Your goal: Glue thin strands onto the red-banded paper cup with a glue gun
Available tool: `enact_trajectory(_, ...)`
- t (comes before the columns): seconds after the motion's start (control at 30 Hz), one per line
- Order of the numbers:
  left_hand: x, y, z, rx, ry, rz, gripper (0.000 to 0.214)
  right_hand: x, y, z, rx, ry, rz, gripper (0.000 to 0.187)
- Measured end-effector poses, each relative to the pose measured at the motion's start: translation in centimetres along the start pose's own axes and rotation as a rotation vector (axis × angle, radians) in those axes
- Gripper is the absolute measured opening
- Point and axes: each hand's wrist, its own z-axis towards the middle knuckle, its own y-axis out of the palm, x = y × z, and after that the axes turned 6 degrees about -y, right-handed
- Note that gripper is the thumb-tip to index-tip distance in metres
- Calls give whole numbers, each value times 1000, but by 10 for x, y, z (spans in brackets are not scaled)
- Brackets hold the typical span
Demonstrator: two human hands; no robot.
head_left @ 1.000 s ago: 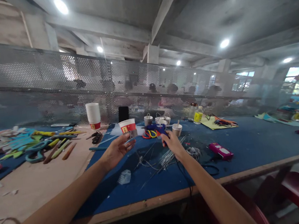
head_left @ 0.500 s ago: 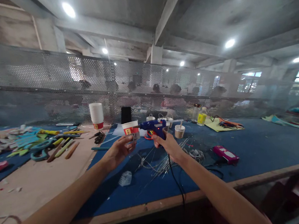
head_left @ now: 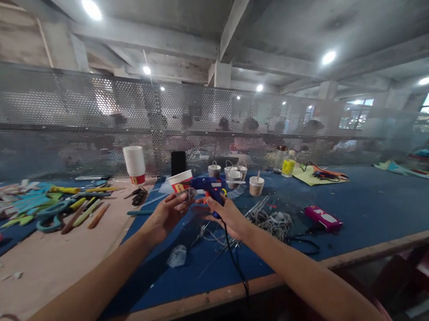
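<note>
My left hand (head_left: 170, 213) is closed on a red and white paper cup (head_left: 180, 181), held tilted above the blue mat. Between its fingers there also shows a small clear piece, too blurred to name. My right hand (head_left: 225, 214) grips a blue glue gun (head_left: 210, 186) by the handle, with a clear glue stick out of its back end. The nozzle points left at the cup's side, close to it; I cannot tell whether they touch. A black cord (head_left: 234, 263) hangs from the gun. Below lies a tangle of grey string and thin wires (head_left: 272, 221).
Behind stand a stack of paper cups (head_left: 135, 163), a black phone (head_left: 178, 163) and small cups with string handles (head_left: 234, 178). Scissors (head_left: 50, 220) and craft tools lie left. Bottles (head_left: 288, 165) and a magenta device (head_left: 323, 218) are right. A perforated screen (head_left: 194, 126) closes off the back.
The glue gun and my right hand have moved left and its nozzle has shifted along the cup. The cup has tilted more and moved slightly left in view.
</note>
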Motion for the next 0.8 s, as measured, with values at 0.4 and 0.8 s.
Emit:
enact_trajectory(0.4, 2, 5, -3, -5, 68, -32, 20, 3, 9, -8, -91, 62, -28, 55)
enact_trajectory(0.8, 6, 7, -3, 43, 27, -102, 26, -11, 4, -7, 54, -173, -326, 36)
